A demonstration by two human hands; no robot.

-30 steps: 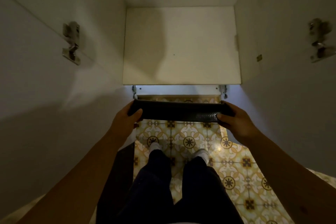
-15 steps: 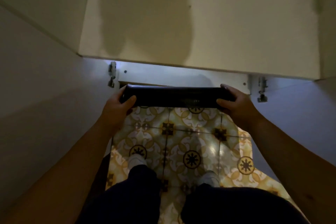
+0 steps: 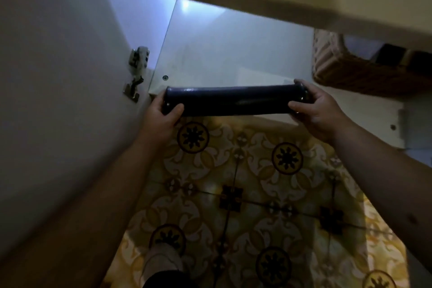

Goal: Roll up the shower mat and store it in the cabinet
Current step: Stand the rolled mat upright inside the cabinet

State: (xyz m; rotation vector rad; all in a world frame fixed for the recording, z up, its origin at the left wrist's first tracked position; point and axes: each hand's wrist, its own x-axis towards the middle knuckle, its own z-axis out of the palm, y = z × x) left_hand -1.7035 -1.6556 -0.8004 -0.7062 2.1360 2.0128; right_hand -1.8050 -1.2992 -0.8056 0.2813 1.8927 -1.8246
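Dark rubbery mat [image 3: 236, 100] rolled tight | left hand [image 3: 161, 116], right hand [image 3: 315, 110] clenched round its ends | likely light, springy, prone to unroll | at cabinet [image 3: 233, 54] shelf

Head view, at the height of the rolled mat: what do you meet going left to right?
Open cabinet door → door hinge → left hand → rolled shower mat → right hand → woven basket, set further back on the cabinet shelf.
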